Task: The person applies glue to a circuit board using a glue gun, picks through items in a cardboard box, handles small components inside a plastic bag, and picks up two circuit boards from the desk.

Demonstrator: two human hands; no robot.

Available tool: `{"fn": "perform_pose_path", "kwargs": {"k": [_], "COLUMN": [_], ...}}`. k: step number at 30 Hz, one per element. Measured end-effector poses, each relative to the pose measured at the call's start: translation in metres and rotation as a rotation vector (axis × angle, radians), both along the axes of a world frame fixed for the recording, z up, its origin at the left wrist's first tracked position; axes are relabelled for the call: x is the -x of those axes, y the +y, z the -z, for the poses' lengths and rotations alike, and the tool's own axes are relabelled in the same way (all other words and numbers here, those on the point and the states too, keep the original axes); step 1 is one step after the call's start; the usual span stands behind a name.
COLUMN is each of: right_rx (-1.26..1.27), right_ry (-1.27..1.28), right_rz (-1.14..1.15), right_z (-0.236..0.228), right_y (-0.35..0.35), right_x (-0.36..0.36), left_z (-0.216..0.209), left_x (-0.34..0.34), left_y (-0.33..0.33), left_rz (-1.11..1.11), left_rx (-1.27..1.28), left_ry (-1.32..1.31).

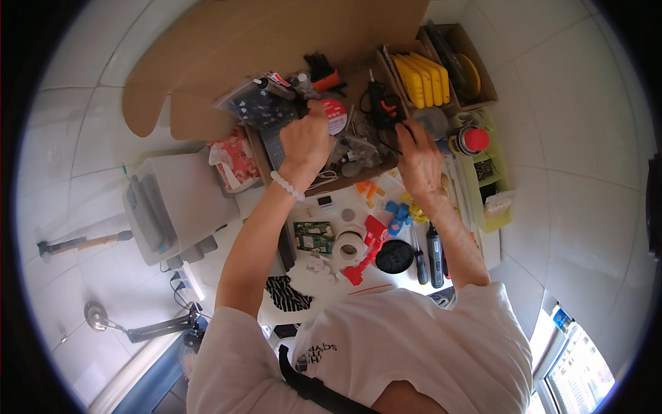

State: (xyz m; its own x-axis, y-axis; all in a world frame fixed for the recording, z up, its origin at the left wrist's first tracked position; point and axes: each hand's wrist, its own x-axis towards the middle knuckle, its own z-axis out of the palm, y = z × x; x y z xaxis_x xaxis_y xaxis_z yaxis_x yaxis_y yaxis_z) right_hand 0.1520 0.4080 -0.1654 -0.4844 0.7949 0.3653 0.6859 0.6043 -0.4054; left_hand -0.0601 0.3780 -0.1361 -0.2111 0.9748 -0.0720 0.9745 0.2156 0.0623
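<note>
White tiles [565,124] framed the desk [341,200]; my right hand [423,162], fingers [417,132] closed, gripped the black glue gun [380,107] over the carton [362,181], its nozzle [371,74] probably best kept clear; my left hand [308,141] curled, hold untellable.

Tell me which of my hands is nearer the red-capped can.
Right. Your right hand is just left of the red-capped can; your left hand is much farther left, over the cardboard box.

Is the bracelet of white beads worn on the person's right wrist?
No, the bracelet circles the wrist of the left hand.
</note>
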Motion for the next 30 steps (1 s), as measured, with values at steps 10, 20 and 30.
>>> {"fn": "perform_pose_path", "kwargs": {"k": [10, 20, 30], "right_rx": [0.051, 0.078, 0.091], "right_ry": [0.030, 0.078, 0.079], "right_rz": [0.081, 0.101, 0.070], "right_z": [-0.006, -0.001, -0.002], "right_y": [-0.023, -0.035, -0.030], "right_x": [0.001, -0.002, -0.006], "left_z": [-0.008, 0.004, 0.037], "left_x": [-0.030, -0.039, -0.046], "left_y": [0.047, 0.085, 0.100], "left_rz": [0.077, 0.065, 0.021], "left_rx": [-0.084, -0.037, 0.030], "left_ry": [0.069, 0.045, -0.025]}}
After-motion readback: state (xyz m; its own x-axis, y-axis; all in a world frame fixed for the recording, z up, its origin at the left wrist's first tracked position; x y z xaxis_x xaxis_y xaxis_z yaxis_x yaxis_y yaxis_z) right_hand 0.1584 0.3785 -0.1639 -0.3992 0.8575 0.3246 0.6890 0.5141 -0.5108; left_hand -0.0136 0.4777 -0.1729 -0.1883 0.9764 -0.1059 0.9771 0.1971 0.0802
